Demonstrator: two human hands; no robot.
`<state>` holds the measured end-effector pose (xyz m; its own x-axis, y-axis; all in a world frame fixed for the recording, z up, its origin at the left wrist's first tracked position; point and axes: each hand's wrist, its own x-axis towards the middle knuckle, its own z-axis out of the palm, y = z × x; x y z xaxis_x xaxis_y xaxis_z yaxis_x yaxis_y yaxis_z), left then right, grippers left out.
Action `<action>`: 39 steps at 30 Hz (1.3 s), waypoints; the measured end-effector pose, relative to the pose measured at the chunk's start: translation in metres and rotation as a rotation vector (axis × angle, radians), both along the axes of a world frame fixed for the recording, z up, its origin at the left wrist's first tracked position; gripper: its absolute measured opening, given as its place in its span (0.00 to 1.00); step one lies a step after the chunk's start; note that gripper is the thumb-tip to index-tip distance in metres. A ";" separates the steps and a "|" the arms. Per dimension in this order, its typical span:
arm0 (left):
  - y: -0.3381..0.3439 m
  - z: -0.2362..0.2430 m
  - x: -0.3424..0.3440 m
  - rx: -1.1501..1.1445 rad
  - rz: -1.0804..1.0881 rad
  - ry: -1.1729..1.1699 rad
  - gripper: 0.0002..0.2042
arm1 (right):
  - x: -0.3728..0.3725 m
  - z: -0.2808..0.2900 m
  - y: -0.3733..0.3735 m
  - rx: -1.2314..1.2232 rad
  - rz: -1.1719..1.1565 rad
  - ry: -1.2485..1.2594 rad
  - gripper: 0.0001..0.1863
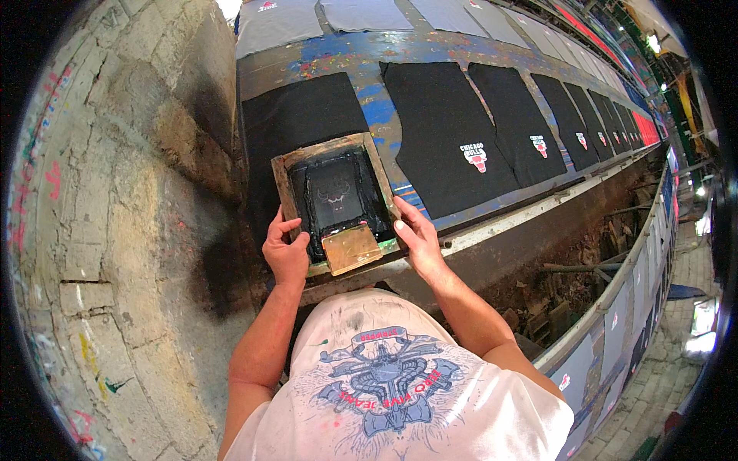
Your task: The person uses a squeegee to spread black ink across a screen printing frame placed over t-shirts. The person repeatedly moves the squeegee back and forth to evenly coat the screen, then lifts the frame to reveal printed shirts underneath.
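A wooden screen-printing frame [321, 144] with a dark, ink-smeared mesh and a faint horned-animal design lies over a black fabric piece [300, 107] at the near edge of a long paint-stained table [373, 115]. My left hand [286, 242] holds the frame's left side near its lower corner. My right hand [416, 237] holds the right side, thumb on top. A worn wooden-looking block [350, 250] rests across the frame's near end, between my hands; its underside is hidden.
Black fabric pieces [434, 131] with red-and-white prints run rightward along the table. Grey pieces [365, 14] lie along its far side. A rough block wall [131, 192] stands close on the left. A metal rail [492, 234] edges the table, with a lower rack of grey pieces [615, 315] at right.
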<state>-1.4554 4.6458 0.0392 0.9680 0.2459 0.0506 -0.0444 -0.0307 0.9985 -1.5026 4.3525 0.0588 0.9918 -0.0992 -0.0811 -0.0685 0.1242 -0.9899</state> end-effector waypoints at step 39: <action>0.012 0.048 -0.001 1.119 -0.084 -0.225 0.25 | 0.154 0.100 0.042 -1.158 0.581 -0.655 0.22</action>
<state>-1.4568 4.6581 0.0868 0.9207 -0.1114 0.3742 -0.2626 -0.8859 0.3825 -1.3490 4.3943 0.1588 0.7411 0.6276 0.2384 0.6652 -0.6385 -0.3871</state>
